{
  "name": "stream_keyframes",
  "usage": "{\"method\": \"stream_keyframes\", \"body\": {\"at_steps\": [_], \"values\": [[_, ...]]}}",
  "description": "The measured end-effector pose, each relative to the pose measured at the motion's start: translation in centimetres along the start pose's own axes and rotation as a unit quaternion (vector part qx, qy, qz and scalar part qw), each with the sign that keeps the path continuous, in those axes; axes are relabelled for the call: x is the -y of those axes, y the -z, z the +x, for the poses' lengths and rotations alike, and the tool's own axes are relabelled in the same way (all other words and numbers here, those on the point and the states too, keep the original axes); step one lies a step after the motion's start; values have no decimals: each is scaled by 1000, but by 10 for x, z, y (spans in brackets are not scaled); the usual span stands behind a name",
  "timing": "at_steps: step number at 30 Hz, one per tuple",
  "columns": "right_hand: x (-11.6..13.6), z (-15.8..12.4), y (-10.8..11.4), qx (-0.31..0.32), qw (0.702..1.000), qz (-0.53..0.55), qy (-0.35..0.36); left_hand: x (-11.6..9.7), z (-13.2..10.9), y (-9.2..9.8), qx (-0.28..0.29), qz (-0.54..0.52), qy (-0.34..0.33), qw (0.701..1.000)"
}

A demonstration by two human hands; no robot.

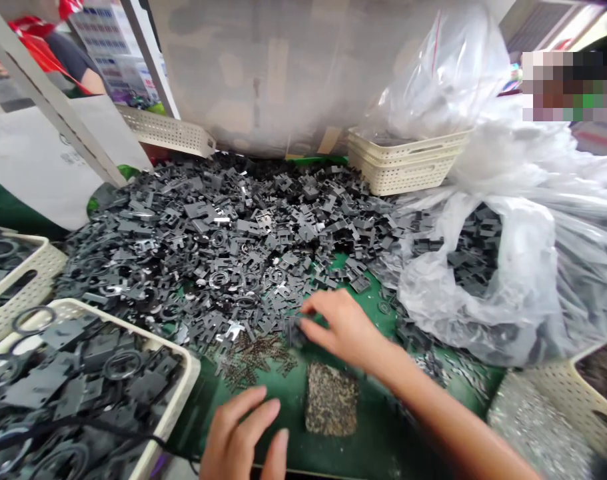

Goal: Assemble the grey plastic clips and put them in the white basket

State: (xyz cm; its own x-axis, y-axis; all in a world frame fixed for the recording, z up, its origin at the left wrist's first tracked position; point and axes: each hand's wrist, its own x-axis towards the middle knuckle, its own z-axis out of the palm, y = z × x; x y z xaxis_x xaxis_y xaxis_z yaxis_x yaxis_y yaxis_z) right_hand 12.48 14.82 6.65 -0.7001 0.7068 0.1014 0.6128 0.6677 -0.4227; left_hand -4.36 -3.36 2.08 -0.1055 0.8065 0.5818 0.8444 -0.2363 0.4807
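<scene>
Many flat dark-grey plastic parts (243, 227), notched, loosely heaped

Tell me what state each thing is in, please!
Right hand: fingers touching dark parts at the heap's edge, grip blurred.
Left hand: open, flat, holding nothing.
Heap of dark grey plastic parts: loose, spread over the green table.
Clear plastic bag: open, dark parts inside.
Cream perforated plastic basket, lower left: full of black parts and rings.
Cream baskets at the back: stacked.

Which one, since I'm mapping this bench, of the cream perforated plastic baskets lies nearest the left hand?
The cream basket at lower left, filled with flat black plates and rings; its corner sits beside the left hand.
</scene>
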Motion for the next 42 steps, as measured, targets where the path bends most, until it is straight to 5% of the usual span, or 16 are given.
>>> {"method": "stream_keyframes", "body": {"at_steps": [6,10,14,18,27,34,42], "values": [[23,-104,-35,5,996,-56,-74,-17,10,-56,121,8,-159,980],[4,-132,-21,1,992,32,-122,-18,7,-62,151,0,-164,975],[-42,-147,4,-48,967,-108,-224,-20,9,-55,190,-7,-158,969],[-61,-149,4,-9,953,-206,-222,-14,26,-56,195,12,-96,976],[-49,-138,-2,35,972,-150,-179,4,93,-83,268,180,-3,947],[-42,-125,-3,28,986,-103,-127,4,98,-80,309,189,-2,932],[-40,-105,-6,110,984,-131,-52,3,96,-75,310,166,3,936]]}}
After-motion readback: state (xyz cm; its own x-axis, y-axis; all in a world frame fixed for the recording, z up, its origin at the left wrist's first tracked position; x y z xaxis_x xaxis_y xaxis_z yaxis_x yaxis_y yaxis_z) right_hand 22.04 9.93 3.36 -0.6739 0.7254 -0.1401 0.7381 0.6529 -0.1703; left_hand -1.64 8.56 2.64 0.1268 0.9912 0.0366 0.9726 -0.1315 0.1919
